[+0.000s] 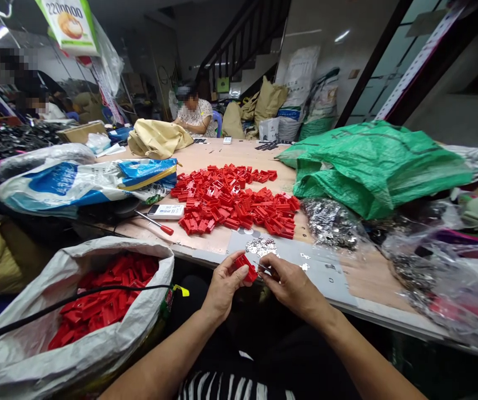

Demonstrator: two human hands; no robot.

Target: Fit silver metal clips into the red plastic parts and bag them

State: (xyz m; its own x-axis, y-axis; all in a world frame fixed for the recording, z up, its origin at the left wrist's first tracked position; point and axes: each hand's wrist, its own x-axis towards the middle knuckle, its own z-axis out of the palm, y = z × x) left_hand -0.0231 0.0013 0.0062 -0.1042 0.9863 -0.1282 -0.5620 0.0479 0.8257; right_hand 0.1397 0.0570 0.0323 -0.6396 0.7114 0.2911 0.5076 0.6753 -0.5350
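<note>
My left hand (pixel 225 283) is closed around a small red plastic part (pixel 246 270), just off the table's front edge. Pinched between the fingers of my right hand (pixel 288 280) is a thin metal tool (pixel 261 266), its tip pointing at the red part; its exact kind is too small to tell. Behind my hands, small flat silver metal pieces (pixel 261 246) lie heaped on a grey mat (pixel 326 266), with a few loose ones to the right. A wide pile of red plastic parts (pixel 239 203) covers the table farther back.
A white sack (pixel 139 322) of red parts stands open at left. A red-handled screwdriver (pixel 155 223) lies near a white box (pixel 166 211). Bags of metal pieces (pixel 334 225) and a green sack (pixel 381 166) occupy the right. Another person (pixel 197 114) sits across the table.
</note>
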